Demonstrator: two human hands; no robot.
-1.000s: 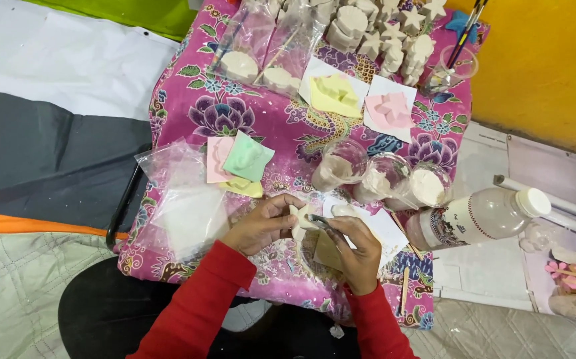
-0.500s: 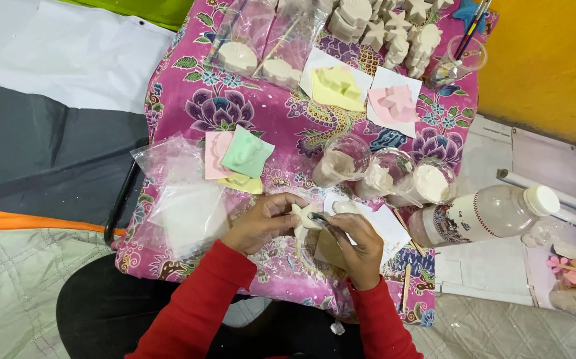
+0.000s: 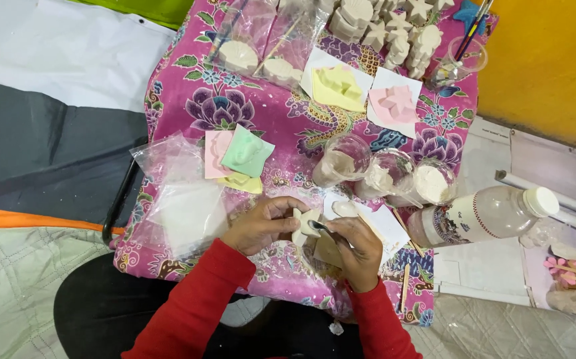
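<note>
Near the front edge of the surface (image 3: 188,100), the left hand (image 3: 265,223) pinches a small white plaster piece (image 3: 303,226) between thumb and fingers, holding it just above the cloth. The right hand (image 3: 358,249) is closed around a thin dark tool (image 3: 322,228), its tip touching the piece. Under the right hand lies a brown card (image 3: 330,251) on white paper (image 3: 388,225). Left of the hands sit clear bags (image 3: 181,206); behind them, pink, green and yellow moulds (image 3: 238,156). Three cups (image 3: 384,176) of white powder stand mid-surface, with a lying bottle (image 3: 481,216) at the right edge and white casts (image 3: 381,30) along the back edge
</note>
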